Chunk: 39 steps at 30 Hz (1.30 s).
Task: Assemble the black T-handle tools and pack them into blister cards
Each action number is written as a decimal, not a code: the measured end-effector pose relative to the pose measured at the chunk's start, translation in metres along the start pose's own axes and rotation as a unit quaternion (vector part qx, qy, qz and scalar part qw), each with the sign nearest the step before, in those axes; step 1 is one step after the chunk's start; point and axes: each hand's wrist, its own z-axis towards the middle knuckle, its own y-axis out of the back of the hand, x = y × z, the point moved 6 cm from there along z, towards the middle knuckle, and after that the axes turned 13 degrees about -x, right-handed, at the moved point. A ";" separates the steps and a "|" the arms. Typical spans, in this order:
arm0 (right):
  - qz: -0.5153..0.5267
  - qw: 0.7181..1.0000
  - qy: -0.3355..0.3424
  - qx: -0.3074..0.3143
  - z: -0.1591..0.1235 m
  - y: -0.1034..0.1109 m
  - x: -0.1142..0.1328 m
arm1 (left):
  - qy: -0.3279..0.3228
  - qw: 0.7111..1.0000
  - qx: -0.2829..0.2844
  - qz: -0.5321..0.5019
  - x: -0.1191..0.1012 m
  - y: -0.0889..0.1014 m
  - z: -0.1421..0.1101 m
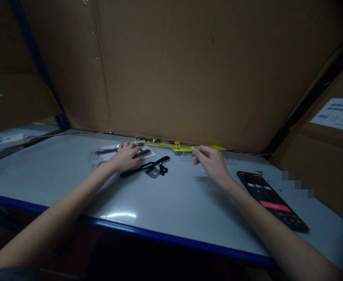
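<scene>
My left hand [127,157] lies with fingers spread over several clear packs on white cards [102,152], each holding a dark long-handled tool. Close by on the table is a loose black tool with a slim handle [162,159]. A small black clip-like part [163,169] and a grey translucent flat piece [153,173] lie beside it. My right hand [210,160] hovers in front of a yellow card with clear plastic [183,155], fingers bent, thumb and fingertips slightly apart. Nothing shows between them. Farther left, another yellow-carded pack [156,142] holds a dark tool.
A phone [272,201] showing a timer lies at the right, beside my right forearm. Cardboard walls [171,78] enclose the back and sides. Thin coloured wires [86,132] run along the rear edge. A blue edge [159,235] borders the table's front.
</scene>
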 end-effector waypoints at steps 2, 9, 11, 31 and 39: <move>-0.007 1.000 -0.001 0.012 -0.001 -0.003 -0.001 | -0.016 0.999 -0.010 -0.026 -0.012 0.008 0.004; -0.018 0.995 0.023 0.094 -0.012 -0.027 -0.007 | 0.043 0.972 0.185 -0.138 -0.024 -0.015 0.017; -0.016 0.994 0.033 0.102 -0.015 -0.031 -0.007 | 0.068 0.965 0.206 -0.147 -0.022 -0.021 0.021; -0.020 0.933 0.245 0.263 -0.042 -0.081 0.054 | 0.184 0.792 0.169 -0.557 -0.019 -0.009 0.019; -0.045 0.907 0.263 0.326 -0.034 -0.109 0.052 | 0.212 0.758 0.194 -0.585 -0.025 -0.004 0.014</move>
